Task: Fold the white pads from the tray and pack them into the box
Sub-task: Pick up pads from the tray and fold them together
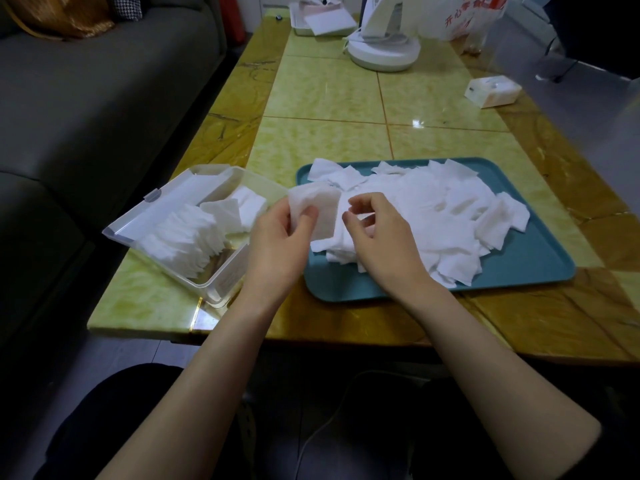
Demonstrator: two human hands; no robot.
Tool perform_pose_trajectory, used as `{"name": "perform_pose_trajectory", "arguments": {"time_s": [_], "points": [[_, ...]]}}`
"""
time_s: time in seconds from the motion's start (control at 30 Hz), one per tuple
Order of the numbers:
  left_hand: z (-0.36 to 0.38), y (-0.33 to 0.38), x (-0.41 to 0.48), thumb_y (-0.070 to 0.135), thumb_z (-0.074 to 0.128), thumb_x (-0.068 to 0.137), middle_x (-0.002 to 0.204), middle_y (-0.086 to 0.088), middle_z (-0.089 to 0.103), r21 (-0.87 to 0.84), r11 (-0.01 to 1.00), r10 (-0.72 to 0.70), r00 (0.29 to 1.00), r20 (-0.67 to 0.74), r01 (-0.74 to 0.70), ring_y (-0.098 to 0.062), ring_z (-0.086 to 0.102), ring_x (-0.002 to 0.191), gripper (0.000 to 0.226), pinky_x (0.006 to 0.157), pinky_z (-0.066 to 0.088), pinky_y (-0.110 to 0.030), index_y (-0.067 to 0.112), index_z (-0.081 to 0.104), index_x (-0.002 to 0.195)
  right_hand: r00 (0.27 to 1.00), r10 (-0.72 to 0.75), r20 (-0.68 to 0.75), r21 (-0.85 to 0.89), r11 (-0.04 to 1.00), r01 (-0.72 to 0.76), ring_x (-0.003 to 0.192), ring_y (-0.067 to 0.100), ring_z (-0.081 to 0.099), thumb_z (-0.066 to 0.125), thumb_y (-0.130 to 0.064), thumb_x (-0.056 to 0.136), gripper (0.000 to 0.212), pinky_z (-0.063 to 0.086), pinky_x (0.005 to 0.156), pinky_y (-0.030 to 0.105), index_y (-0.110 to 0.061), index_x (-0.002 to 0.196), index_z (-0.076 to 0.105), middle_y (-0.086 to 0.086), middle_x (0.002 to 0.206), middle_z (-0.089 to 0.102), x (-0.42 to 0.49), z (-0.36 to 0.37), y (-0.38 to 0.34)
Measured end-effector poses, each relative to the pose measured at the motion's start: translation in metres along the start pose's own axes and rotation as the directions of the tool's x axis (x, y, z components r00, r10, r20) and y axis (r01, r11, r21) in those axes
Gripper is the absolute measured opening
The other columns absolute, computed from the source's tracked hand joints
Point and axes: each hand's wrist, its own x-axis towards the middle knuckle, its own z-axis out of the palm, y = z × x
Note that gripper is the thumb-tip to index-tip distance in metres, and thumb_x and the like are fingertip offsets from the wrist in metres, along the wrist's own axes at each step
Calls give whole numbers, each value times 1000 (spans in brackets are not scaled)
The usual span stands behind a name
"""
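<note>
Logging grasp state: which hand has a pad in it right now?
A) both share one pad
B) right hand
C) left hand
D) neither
C: the left hand pinches a white pad above the tray edge, while the right hand is beside it with fingers curled and holding nothing.

Bare forearms, sleeveless; dark trousers (114,420)

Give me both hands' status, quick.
Left hand: closed on a white pad.
Right hand: fingers curled over the tray pile, holding nothing clearly visible.
</note>
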Motion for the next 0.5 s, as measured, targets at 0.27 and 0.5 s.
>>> {"name": "perform_pose_trajectory", "arguments": {"time_s": [0.27, 0.5], "points": [[-6, -1, 4, 18, 53, 96, 76, 1, 63, 13, 1000, -26, 999, -32, 26, -11, 56, 75, 24, 71, 46, -31, 32, 59, 78, 979, -46, 199, -513, 846, 144, 117, 28, 37, 55, -37, 91, 52, 32, 94, 34, -14, 135, 43, 8, 130, 50, 12, 8, 15], [-8, 1, 4, 26, 54, 92, 92, -23, 65, 38, 998, -42, 999, -23, 43, -18, 56, 79, 15, 79, 51, -50, 21, 63, 82, 979, -76, 190, -328, 935, 136, 114, 25, 43, 62, -22, 86, 40, 39, 91, 33, -15, 125, 56, 6, 116, 62, 15, 10, 11]]}}
